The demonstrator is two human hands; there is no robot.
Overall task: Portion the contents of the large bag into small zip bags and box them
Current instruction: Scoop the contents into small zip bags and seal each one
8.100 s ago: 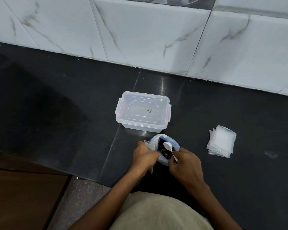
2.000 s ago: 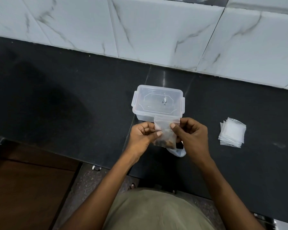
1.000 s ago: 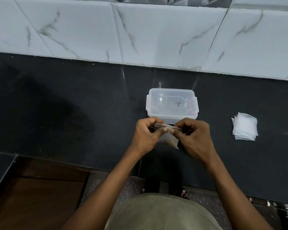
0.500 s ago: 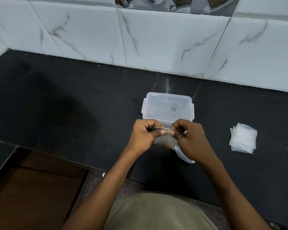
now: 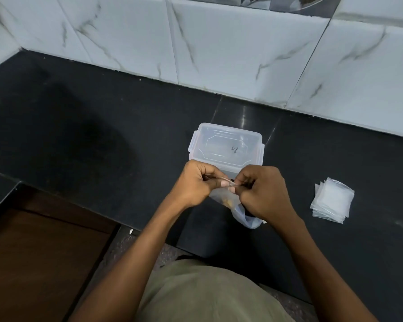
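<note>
Both hands meet just above the black counter [image 5: 102, 126]. The left hand [image 5: 196, 182] and the right hand [image 5: 263, 191] each pinch the top edge of a small zip bag [image 5: 223, 198], so each grip is clamped on that bag. The bag hangs down between the two grips. Most of it is hidden behind the fingers, and only a bit of something yellow-brown shows inside. Under the right grip a floppy big bag [image 5: 249, 219] peeks out; the wrist covers most of it. Just past the grips sits a clear box [image 5: 226, 145] with its lid on, its near side hidden by the knuckles. Well off to the right of the grips lies a stack of empty small bags [image 5: 333, 201].
</note>
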